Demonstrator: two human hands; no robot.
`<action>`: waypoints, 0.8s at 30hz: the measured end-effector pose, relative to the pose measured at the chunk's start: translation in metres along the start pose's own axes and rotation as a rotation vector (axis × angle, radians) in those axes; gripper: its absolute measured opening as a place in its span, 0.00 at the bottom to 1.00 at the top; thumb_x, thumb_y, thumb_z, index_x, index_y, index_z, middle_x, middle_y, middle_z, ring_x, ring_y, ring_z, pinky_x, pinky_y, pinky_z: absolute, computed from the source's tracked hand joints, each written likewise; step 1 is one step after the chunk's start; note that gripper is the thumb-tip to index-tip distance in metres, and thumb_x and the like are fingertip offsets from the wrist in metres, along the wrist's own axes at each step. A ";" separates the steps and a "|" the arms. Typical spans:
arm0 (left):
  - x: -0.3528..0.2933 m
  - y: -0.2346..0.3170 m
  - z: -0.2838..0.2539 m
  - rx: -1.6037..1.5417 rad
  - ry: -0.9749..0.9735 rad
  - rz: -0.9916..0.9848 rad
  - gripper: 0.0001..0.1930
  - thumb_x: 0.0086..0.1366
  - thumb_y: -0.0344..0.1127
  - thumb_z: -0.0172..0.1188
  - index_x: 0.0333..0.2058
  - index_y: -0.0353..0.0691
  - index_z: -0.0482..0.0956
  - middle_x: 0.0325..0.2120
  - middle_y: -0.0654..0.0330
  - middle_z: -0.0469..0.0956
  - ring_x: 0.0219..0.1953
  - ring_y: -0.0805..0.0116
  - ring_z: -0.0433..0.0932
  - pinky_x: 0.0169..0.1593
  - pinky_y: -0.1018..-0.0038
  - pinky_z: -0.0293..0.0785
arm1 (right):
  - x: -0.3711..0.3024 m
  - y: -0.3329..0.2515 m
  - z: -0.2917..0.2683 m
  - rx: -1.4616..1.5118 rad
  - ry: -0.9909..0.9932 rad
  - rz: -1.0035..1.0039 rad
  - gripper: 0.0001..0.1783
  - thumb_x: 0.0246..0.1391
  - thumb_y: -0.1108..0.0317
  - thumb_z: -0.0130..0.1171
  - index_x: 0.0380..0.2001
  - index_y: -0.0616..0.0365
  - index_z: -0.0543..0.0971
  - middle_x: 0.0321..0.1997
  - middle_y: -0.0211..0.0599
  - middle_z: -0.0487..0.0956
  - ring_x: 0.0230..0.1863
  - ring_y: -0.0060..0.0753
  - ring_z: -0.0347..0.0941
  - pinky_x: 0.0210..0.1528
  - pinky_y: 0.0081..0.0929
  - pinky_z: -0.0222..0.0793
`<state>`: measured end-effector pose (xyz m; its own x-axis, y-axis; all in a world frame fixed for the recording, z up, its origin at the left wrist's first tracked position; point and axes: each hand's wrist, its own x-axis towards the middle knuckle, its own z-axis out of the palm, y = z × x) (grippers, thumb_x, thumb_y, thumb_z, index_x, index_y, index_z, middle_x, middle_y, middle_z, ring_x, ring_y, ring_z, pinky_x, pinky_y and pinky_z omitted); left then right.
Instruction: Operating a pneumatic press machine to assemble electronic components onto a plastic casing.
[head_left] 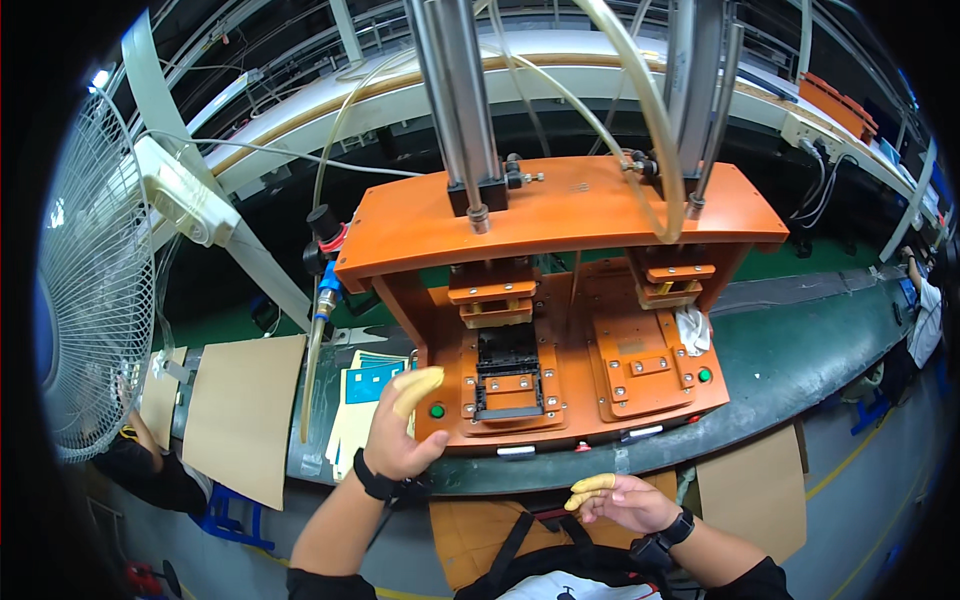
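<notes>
My left hand [402, 435], with yellow finger cots, is raised at the left front corner of an orange two-station press [560, 215]. Its fingers are stretched, the thumb stands apart, and nothing shows in it. A green button [437, 411] lies just right of its fingers. On the press's left fixture rests a black plastic frame [509, 372], under a raised orange press head [493, 292]. My right hand [632, 502] hovers in front of the press's front edge, also in yellow finger cots; its fingers are loosely bent and apart, with nothing seen in them.
Left of the press lie pale yellow and blue sheets [372, 384] on the green bench [775, 340]. A white cloth [692, 330] sits by the right fixture [640, 370]. A fan [95, 270] stands far left, beside a cardboard sheet [245, 415]. Other people sit at both sides.
</notes>
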<state>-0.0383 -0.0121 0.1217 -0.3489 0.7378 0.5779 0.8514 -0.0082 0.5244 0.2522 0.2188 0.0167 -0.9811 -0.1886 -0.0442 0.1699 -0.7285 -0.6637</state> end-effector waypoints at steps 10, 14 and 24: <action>-0.074 -0.004 -0.006 0.151 -0.026 -0.070 0.34 0.56 0.53 0.63 0.54 0.34 0.72 0.54 0.48 0.71 0.59 0.44 0.67 0.63 0.56 0.60 | 0.052 0.019 0.017 -0.127 -0.084 0.113 0.25 0.66 0.64 0.47 0.63 0.64 0.65 0.57 0.44 0.74 0.47 0.25 0.71 0.54 0.25 0.65; -0.121 0.003 -0.007 0.388 -0.127 -0.268 0.35 0.51 0.44 0.70 0.56 0.34 0.70 0.57 0.47 0.68 0.59 0.45 0.66 0.64 0.54 0.58 | 0.073 0.032 0.024 -0.220 -0.094 0.204 0.25 0.66 0.63 0.49 0.62 0.63 0.67 0.57 0.40 0.75 0.46 0.22 0.70 0.52 0.20 0.65; -0.166 0.018 -0.019 0.155 -0.007 -0.492 0.16 0.58 0.26 0.59 0.47 0.33 0.79 0.52 0.50 0.75 0.51 0.51 0.74 0.56 0.61 0.69 | 0.148 0.069 0.039 -0.301 -0.095 0.284 0.21 0.67 0.63 0.49 0.59 0.60 0.71 0.52 0.34 0.78 0.43 0.19 0.73 0.49 0.18 0.67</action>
<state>0.0278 -0.1478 0.0470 -0.7203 0.6339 0.2815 0.6357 0.4410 0.6336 0.1227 0.1151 -0.0070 -0.8839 -0.4242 -0.1968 0.3835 -0.4169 -0.8241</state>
